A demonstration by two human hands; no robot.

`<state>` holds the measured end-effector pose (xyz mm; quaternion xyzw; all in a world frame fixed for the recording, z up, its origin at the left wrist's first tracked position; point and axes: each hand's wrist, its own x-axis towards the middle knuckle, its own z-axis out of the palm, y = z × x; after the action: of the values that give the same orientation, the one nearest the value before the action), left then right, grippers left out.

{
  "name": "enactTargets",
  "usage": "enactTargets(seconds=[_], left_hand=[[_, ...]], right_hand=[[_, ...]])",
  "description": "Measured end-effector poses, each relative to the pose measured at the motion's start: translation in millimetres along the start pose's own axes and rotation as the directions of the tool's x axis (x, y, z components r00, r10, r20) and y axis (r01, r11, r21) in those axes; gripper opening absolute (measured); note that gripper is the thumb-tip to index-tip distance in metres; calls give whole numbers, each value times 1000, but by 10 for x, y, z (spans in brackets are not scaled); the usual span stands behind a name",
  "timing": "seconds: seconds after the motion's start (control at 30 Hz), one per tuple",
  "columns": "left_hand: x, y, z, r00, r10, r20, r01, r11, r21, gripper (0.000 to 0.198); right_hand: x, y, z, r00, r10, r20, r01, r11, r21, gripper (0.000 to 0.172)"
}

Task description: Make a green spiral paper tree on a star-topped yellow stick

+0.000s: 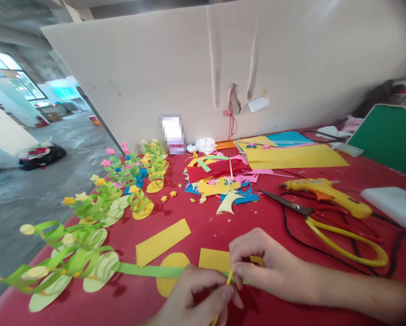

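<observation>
The left hand (201, 294) and the right hand (267, 267) both pinch a thin yellow strip (229, 277), which slants between them over the red table (203, 226), close to a flat green strip (148, 270) and a yellow circle (167, 283). It looks like the step now is rolling or folding the yellow strip, but I can't tell which. The next move seems to need small, careful pinches, so the thin strip doesn't slip or bend wrong.
</observation>
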<state>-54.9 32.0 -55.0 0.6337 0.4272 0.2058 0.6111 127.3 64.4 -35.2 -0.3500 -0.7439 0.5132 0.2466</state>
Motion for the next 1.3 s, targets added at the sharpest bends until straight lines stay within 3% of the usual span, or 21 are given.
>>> enactTargets(seconds=[0.27,0.5,0.73,0.97,1.17,1.3], left_hand=[[-13,3,15,999,-16,-28,15,999,-48,53],[56,-67,1,997,11,70,-4,996,-90,58],[33,-37,18,999,-26,21,27,998,-61,57],[-2,-33,13,998,-57,-10,55,995,-87,57],[12,-32,7,996,-89,-15,86,986,-141,54],[12,-51,11,996,-89,-19,86,989,-117,55]], right_hand=[[3,-63,-19,999,14,52,-13,1000,-21,21],[19,-46,-27,997,-4,81,1,1000,27,22],[-12,-47,-22,999,27,42,-31,993,116,20],[-10,-44,-8,997,71,40,-74,993,88,24],[4,-69,-43,996,10,90,-17,997,73,37],[5,-78,-49,994,43,99,-47,998,44,25]])
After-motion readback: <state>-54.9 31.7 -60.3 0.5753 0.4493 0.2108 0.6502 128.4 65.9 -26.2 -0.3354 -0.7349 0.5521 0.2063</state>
